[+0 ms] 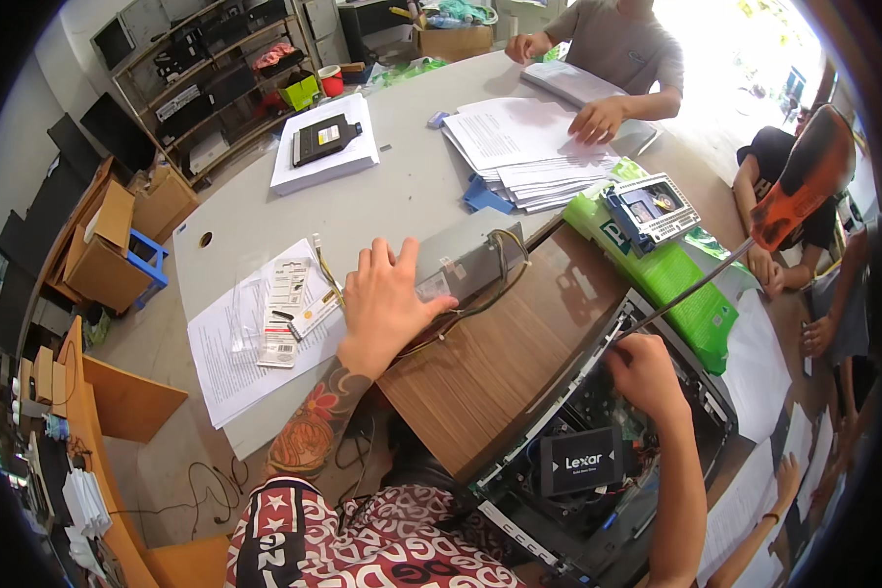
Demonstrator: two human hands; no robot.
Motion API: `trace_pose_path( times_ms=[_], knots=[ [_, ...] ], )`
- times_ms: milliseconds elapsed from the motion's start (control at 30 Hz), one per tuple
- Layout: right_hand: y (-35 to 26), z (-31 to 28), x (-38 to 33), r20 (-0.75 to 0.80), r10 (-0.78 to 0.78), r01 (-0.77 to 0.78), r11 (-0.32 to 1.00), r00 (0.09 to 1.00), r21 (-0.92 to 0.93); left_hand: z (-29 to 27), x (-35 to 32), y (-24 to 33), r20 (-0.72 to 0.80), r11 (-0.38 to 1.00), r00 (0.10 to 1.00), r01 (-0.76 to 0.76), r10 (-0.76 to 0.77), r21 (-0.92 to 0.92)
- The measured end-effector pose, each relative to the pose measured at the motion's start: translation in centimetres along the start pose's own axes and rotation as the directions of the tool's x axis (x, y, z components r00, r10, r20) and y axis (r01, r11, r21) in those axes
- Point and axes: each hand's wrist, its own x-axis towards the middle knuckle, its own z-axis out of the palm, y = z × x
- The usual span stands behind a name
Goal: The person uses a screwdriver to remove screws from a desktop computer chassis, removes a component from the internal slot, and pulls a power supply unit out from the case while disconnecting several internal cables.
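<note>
The open computer case (pixel 647 461) lies at the near right of the brown wooden worktop (pixel 500 363), its metal rim running diagonally and its inside dark, crowded with boards and cables. A black rectangular drive (pixel 581 461) with a white label sits on top of the parts near its middle. The right hand (pixel 645 377) reaches into the case at its upper rim, fingers curled down among the parts; whether they pinch anything cannot be told. A long screwdriver (pixel 755 235) with an orange and black handle slants up from that rim toward the upper right, its tip hidden by the case edge.

The left hand (pixel 387 299) lies flat, fingers spread and gripping nothing, on a grey metal power supply (pixel 465 265) at the far left edge of the wooden top, where it meets the grey table (pixel 402 186). Yellow and black wires (pixel 505 245) loop from the box's end.

Left of the hand, small plastic packets (pixel 289 299) lie on white sheets (pixel 230 353) at the grey table's near edge. Farther back is an optical drive (pixel 325 137) on a white box, and a paper stack (pixel 524 147) under another person's hand (pixel 596 120). A green bag (pixel 676 279) lies just beyond the case with a blue drive bracket (pixel 652 208) on it. The wooden surface between power supply and case is bare. The case's near corner is cut off by the frame
</note>
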Motion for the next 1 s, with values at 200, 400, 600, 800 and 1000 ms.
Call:
trace_pose_path(
  times_ms=[200,400,600,800,1000],
  knots=[
    [-0.3,-0.2,0.2,0.007,-0.005,0.004,0.998,1.0,0.06,1.0,-0.6,-0.6,0.026,0.999,1.0,0.01,-0.011,0.043],
    [-0.2,0.1,0.2,0.045,0.022,-0.025,0.996,0.999,0.085,0.6,-0.8,-0.3,0.071,0.998,0.997,0.022,-0.026,0.053],
    [0.0,-0.1,-0.1,-0.006,-0.009,0.01,0.999,1.0,0.041,-0.4,0.8,0.4,0.185,0.996,0.979,0.075,-0.084,0.057],
    [-0.2,-0.2,0.1,-0.025,-0.064,0.066,0.994,0.998,0.09,-0.8,1.2,0.6,0.162,1.0,0.987,-0.013,0.012,0.006],
    [0.1,-0.5,0.4,0.042,-0.02,0.019,1.0,0.999,0.02,-2.5,1.7,-0.9,-0.284,0.945,0.956,-0.155,0.071,-0.287]
  ],
)
